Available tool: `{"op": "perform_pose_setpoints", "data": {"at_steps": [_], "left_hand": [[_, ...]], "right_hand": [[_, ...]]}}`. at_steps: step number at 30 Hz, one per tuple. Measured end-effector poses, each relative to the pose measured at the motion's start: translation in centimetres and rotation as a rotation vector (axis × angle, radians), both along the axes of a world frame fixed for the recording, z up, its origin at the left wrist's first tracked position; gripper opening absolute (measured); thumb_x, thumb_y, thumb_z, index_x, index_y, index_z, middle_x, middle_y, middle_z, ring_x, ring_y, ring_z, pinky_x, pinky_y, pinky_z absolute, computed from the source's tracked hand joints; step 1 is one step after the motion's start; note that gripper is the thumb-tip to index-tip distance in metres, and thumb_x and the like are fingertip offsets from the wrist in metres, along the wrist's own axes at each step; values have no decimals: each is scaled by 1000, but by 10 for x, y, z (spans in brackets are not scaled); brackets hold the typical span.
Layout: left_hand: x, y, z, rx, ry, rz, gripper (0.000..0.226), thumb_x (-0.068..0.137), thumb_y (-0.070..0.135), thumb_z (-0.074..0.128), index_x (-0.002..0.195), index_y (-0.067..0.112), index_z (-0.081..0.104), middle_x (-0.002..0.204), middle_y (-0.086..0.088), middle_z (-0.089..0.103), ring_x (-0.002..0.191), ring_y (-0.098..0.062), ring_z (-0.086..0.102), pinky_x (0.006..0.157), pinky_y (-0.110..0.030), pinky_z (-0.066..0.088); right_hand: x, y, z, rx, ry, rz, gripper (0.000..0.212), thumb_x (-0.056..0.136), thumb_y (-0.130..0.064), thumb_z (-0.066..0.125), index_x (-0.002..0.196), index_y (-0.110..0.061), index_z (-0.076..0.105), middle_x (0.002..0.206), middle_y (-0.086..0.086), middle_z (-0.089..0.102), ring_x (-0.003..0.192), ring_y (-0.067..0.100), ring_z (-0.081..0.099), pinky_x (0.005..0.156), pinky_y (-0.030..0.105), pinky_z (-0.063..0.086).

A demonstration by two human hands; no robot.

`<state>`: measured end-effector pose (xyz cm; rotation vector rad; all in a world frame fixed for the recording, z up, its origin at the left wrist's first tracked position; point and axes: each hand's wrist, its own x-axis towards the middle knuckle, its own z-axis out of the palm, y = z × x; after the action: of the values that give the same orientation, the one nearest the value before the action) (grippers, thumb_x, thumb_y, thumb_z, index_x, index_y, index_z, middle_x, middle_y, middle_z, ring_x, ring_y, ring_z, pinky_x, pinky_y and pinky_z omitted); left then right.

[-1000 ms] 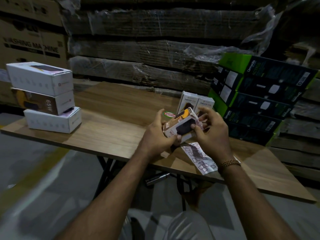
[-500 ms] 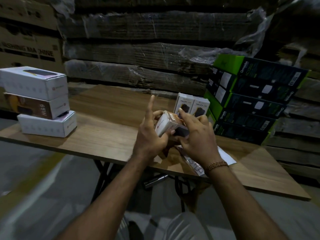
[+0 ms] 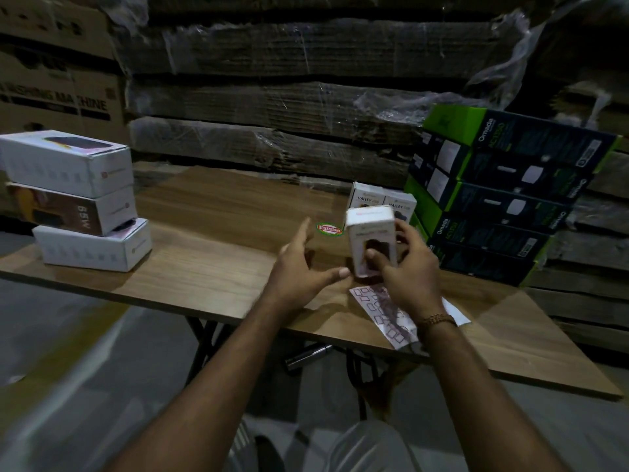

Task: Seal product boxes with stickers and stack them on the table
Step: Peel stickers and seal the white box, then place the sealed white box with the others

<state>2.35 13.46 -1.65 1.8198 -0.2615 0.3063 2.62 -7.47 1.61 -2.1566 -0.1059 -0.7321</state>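
The counter [image 3: 218, 264] under both hands is wood-grain laminate, smooth with a dull sheen. The box [image 3: 371, 243] gripped by the right hand [image 3: 408, 277] is white printed cardboard, smooth and matt. Below that hand lies a sticker sheet [image 3: 377, 311] of thin, slick paper. The two small boxes [image 3: 381, 201] just behind are the same matt white card. To the right of the right hand, the black-and-green boxes [image 3: 493, 199] are printed card with a slight gloss. Well left of the left hand [image 3: 299, 277], the stacked boxes [image 3: 75, 199] are matt card with scuffed edges. Beyond the hands, rough brown corrugated cardboard [image 3: 289, 97] sits under wrinkled, shiny plastic film. The bracelet [image 3: 435, 319] on the right wrist looks metallic.
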Motion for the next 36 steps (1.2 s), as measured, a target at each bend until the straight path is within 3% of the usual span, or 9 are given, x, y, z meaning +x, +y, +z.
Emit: {"op": "perform_pose_setpoints", "data": {"at_steps": [3, 6, 8, 12, 18, 22, 27, 31, 36], "left_hand": [[9, 5, -2, -72, 98, -92, 112, 67, 31, 102, 161, 37, 41, 162, -1, 50, 141, -13, 55, 115, -43, 51], [17, 3, 5, -114, 173, -109, 102, 76, 17, 96, 162, 25, 40, 162, -2, 49, 143, -14, 50, 109, -30, 46], [27, -2, 5, -124, 207, -89, 97, 79, 12, 94, 161, 18, 41, 159, -5, 52, 141, -16, 51, 110, -32, 47], [51, -13, 3, -58, 233, -48, 91, 81, 4, 91, 158, 13, 43, 152, -9, 57, 137, -18, 55, 117, -40, 48], [92, -22, 3, 46, 237, -36, 85, 84, 15, 91, 156, 20, 46, 139, 1, 64, 128, -16, 60, 113, -40, 51], [121, -24, -4, 87, 223, -15, 75, 86, 14, 88, 151, 22, 50, 128, 0, 69, 117, -19, 67, 107, -44, 57], [133, -26, 1, 42, 192, -26, 82, 86, 15, 90, 155, 19, 46, 137, 5, 66, 120, -14, 66, 108, -42, 56], [144, -25, 4, 47, 167, -24, 88, 77, 16, 96, 152, 13, 50, 137, 1, 64, 118, -13, 65, 109, -39, 56], [159, -31, 7, 160, 157, -11, 93, 67, 23, 102, 148, 16, 59, 144, 2, 65, 122, -13, 65, 103, -29, 55]], "right_hand": [[4, -19, 6, 112, 33, -68, 66, 90, -27, 84, 148, -25, 52, 134, 1, 69, 121, 16, 63, 102, 47, 57], [12, -31, 9, 125, 79, -113, 62, 92, -26, 81, 146, -22, 51, 135, 4, 68, 117, 14, 60, 100, 41, 55], [19, -34, 10, 124, 100, -134, 60, 93, -25, 80, 144, -20, 50, 137, 6, 67, 122, 19, 62, 95, 38, 51], [36, -36, 14, 112, 132, -159, 57, 93, -27, 81, 139, -18, 50, 133, 7, 69, 124, 26, 65, 99, 44, 54], [70, -28, 25, 58, 153, -155, 46, 92, -26, 83, 125, -16, 53, 129, 9, 70, 119, 28, 67, 90, 39, 55], [93, -19, 23, 41, 163, -107, 51, 92, -28, 82, 133, -17, 54, 130, 7, 70, 122, 28, 67, 100, 50, 58], [110, -6, 5, 11, 149, -103, 49, 93, -34, 80, 131, -19, 52, 131, 7, 70, 123, 30, 66, 101, 47, 55], [117, -3, -13, 12, 138, -87, 52, 94, -40, 77, 135, -28, 48, 133, 2, 70, 125, 29, 65, 103, 54, 55], [119, -2, -21, -57, 105, -105, 58, 95, -31, 78, 143, -23, 47, 142, 4, 64, 134, 28, 58, 109, 51, 52]]}}
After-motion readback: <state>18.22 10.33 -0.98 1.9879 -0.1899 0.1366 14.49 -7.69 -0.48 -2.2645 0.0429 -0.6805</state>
